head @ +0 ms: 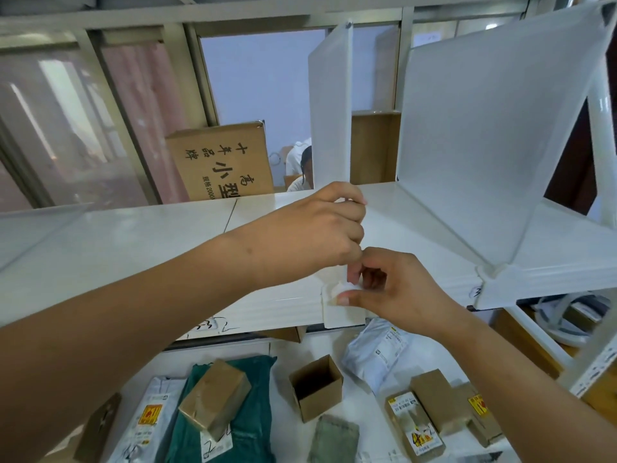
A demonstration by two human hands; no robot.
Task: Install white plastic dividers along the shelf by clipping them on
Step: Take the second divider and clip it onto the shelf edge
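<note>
Progress: end divider (484, 145) seated at right of shelf (133, 248). Second divider (329, 121) upright mid-shelf, seating unconfirmed. Your left hand (320, 235) grips its lower front edge; your right hand (400, 292) pinches clip (344, 315) at front lip. Left stretch judged outstanding. Shelf white, smooth. Parcels (217, 396) below, cardboard box (220, 162) behind.

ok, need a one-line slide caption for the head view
Left hand grips an upright white divider while right hand pinches its front clip at the shelf edge.
</note>
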